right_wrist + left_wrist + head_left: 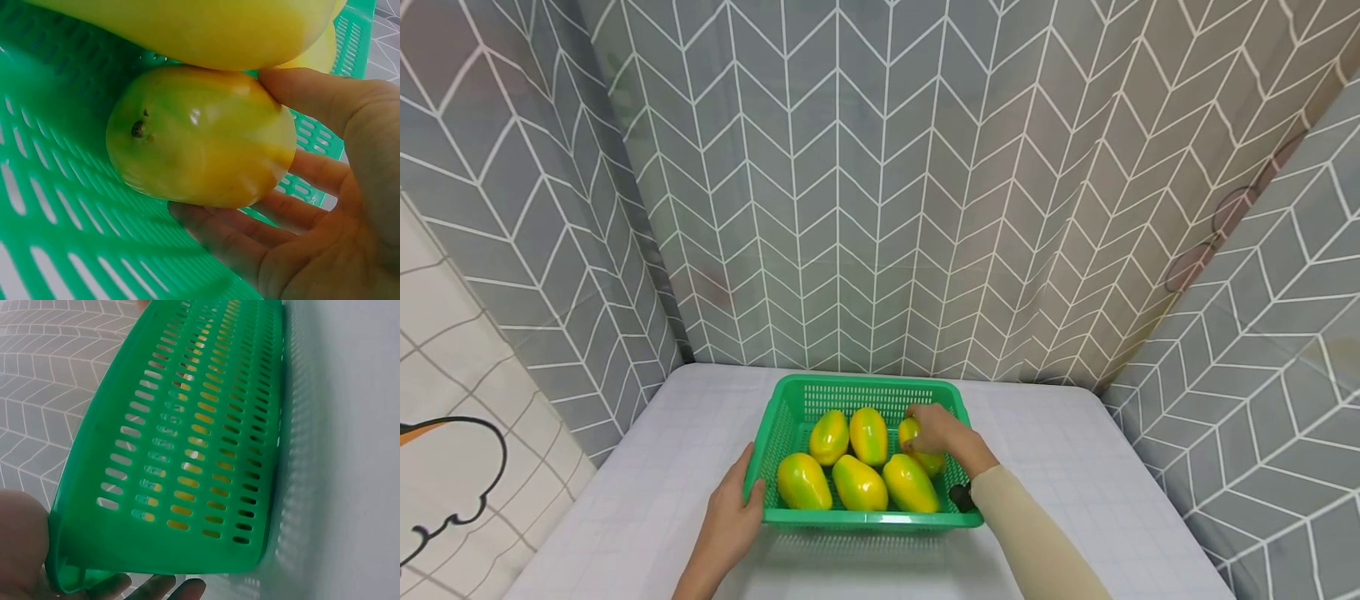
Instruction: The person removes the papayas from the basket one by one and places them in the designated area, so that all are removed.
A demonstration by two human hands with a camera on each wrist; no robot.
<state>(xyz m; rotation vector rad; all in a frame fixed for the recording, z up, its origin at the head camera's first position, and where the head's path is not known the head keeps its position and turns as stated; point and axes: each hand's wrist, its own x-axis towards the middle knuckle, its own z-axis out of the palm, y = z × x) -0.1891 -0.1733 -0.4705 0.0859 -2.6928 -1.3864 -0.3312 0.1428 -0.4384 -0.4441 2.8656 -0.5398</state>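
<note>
A green plastic basket (pixel 872 518) with slotted walls stands on the table. Inside are several glossy yellow-green mangoes, with a front row (pixel 859 483) and a back row (pixel 868 437). My left hand (pixel 730 517) grips the basket's left side, thumb at the rim and fingers round the corner (pixel 156 589). Over the back right of the basket, my right hand (pixel 934 429) holds the rightmost mango (pixel 200 140), thumb on one side and fingers curled along the other. Another mango (pixel 244 31) lies right beside the held one.
The basket rests on a white-covered table (pixel 1037 450). Grey curtains (pixel 880 208) with a white chevron pattern hang behind the table and on both sides. A small black object (pixel 961 497) shows near the right wrist, at the basket's front right corner.
</note>
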